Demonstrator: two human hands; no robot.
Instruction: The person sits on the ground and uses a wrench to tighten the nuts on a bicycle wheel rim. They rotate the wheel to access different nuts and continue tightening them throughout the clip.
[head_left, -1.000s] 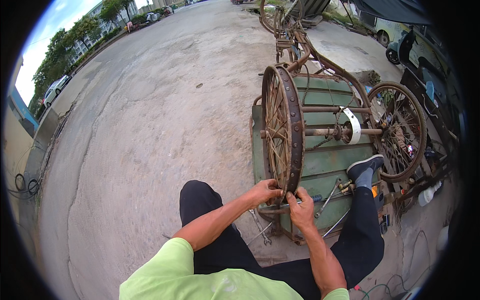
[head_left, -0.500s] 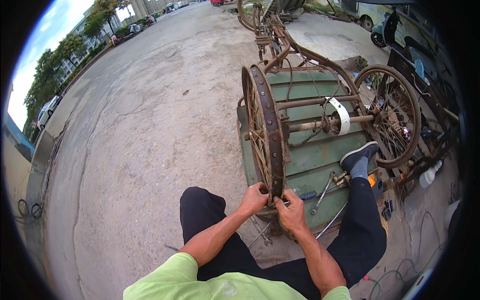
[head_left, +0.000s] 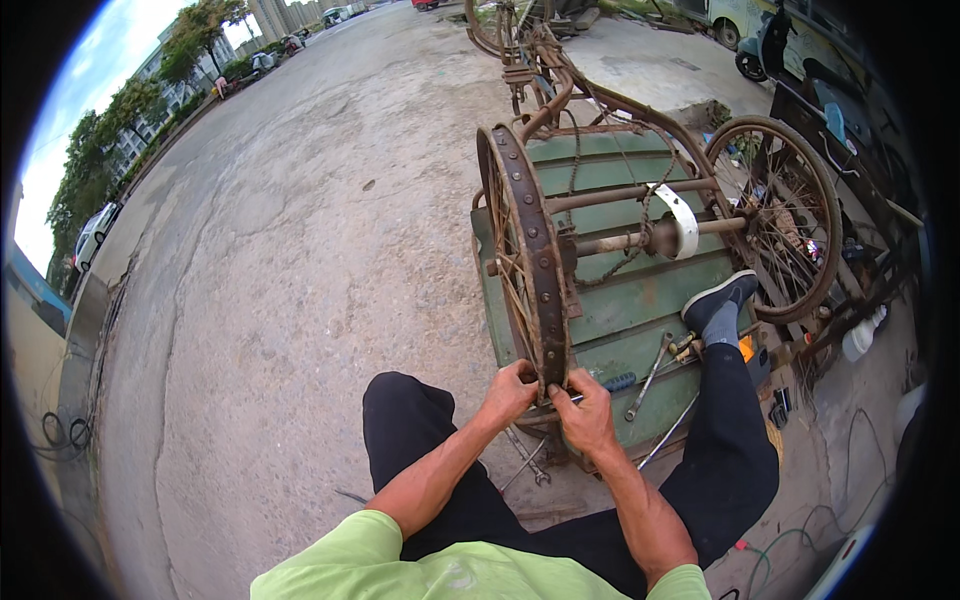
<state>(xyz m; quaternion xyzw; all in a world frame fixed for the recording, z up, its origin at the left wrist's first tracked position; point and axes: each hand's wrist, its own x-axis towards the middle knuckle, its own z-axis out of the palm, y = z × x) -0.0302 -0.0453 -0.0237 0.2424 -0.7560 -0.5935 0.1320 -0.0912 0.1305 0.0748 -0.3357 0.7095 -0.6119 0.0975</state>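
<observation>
A rusty spoked wheel (head_left: 538,255), its rim bare with a row of spoke ends showing, stands upright on the left side of an overturned cargo tricycle (head_left: 632,282). At the near bottom of the rim, my left hand (head_left: 509,394) pinches the left edge. My right hand (head_left: 584,410) grips the opposite edge, its thumb pressed against the rim. What else may lie between the fingertips is hidden. Just beyond the right hand, a screwdriver with a blue-black handle (head_left: 620,383) lies on the green bed. A combination wrench (head_left: 650,376) is to its right.
The second spoked wheel (head_left: 833,215) stands at the right, beside my shoe (head_left: 722,300) on the green bed. More wrenches (head_left: 527,460) lie on the ground between my legs. A white curved mudguard piece (head_left: 680,222) hangs on the axle. Scrap and cables line the right side.
The view has shifted slightly, so the tricycle sits a little higher in the picture. Both hands keep their hold at the bottom of the rim with hardly any movement.
</observation>
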